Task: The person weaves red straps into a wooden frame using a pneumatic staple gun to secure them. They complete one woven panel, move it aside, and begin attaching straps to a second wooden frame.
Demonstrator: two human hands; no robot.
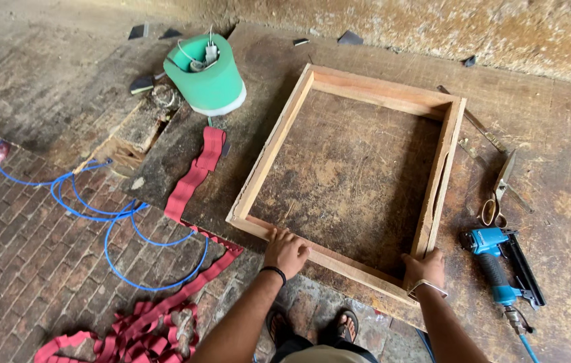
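Head view: 2 hands on the near rail of a wooden frame point(353, 178) lying flat on a worn table point(568, 168).

Left hand point(285, 250) lies open, palm down, fingers spread on the near rail, w/ a black band at the wrist. Right hand point(425, 266) is curled round the frame's near right corner, thumb on top, w/ a metal bangle at the wrist. Just right of the frame lie scissors point(497, 195) and, nearer the person, a blue nail gun point(501, 265) w/ a blue hose at its base. Left of the frame a red webbing strap point(191, 181) runs off the table edge to a heap on the brick floor point(16, 255), crossing loops of blue air hose point(131, 235). A green roll point(206, 74) stands at the far left of the table.
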